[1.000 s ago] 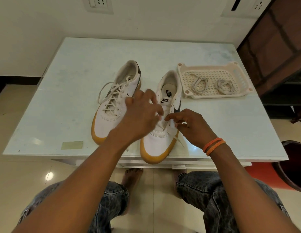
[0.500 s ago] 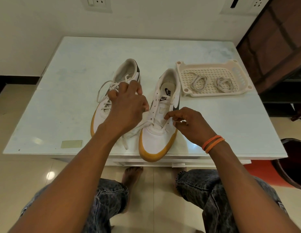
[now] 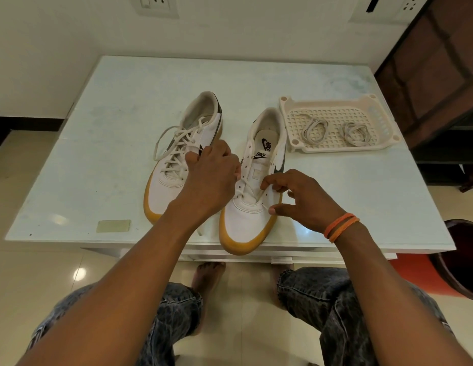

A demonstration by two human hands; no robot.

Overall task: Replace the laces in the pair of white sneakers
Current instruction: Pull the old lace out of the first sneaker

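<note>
Two white sneakers with tan soles stand on the pale table (image 3: 98, 167), toes toward me. The left sneaker (image 3: 166, 186) is fully laced. The right sneaker (image 3: 246, 220) has most eyelets bare, and a white lace (image 3: 243, 184) crosses only its lowest ones. My left hand (image 3: 211, 178) hovers between the shoes, fingers curled round that lace. My right hand (image 3: 301, 196) holds the right sneaker's eyelet edge, fingertips on the flap and thumb lower near the toe. Two coiled laces (image 3: 314, 130) (image 3: 355, 133) lie in a cream tray (image 3: 335, 149).
A small tape patch (image 3: 113, 225) is stuck near the table's front left edge. Dark wooden furniture (image 3: 441, 75) stands at the right, a dark bin (image 3: 459, 260) on the floor below it. My knees and bare feet are under the table's front edge.
My left hand swung left off the right sneaker with the lace, then came partway back. My right thumb has spread away from the fingers on the eyelet flap.
</note>
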